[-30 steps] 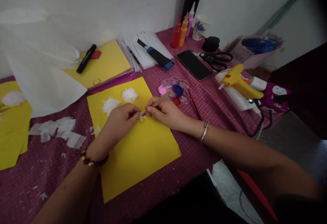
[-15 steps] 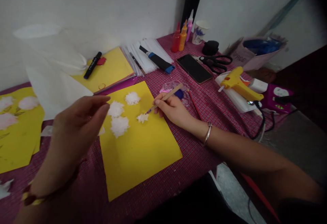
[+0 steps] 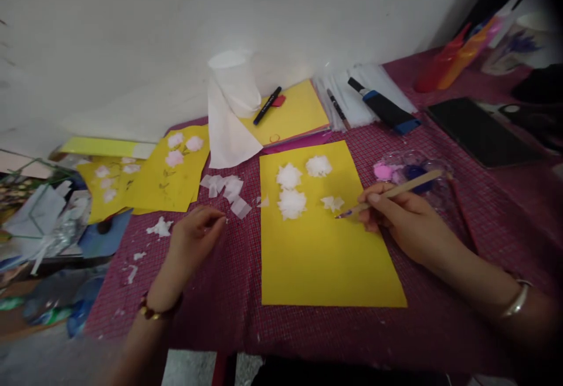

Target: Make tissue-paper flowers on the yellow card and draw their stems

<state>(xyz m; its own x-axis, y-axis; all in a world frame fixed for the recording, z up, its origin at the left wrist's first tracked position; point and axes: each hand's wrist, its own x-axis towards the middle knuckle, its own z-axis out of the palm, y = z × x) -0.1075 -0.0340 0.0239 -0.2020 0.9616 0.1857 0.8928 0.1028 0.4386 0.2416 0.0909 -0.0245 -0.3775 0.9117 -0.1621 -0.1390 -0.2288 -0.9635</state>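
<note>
My right hand (image 3: 409, 222) grips a flat wooden stick (image 3: 409, 185), its purple-stained tip close to the yellow sheet. Just above that tip lies a small white tissue-paper flower (image 3: 332, 203). Three fuller white flowers (image 3: 292, 204) sit at the upper left of the yellow sheet (image 3: 325, 268). My left hand (image 3: 193, 245) is left of the sheet, over the tablecloth, fingertips pinched together; whether a scrap is between them is too small to tell. Cut tissue squares (image 3: 226, 189) lie just beyond it, and crumpled tissue (image 3: 160, 227) to its left.
A clear palette (image 3: 409, 166) with pink and dark blue paint stands right of the sheet. Behind are a tissue roll (image 3: 235, 81), a marker (image 3: 267, 105), a cutter (image 3: 389, 110) and a phone (image 3: 481, 131). Finished flower sheets (image 3: 171, 180) lie at the left, paint bottles (image 3: 444, 60) at the back right.
The view has swung left. My left hand has moved left, away from the yellow sheet, and its fingers have closed. The stick's tip has shifted from the small flower to just below it.
</note>
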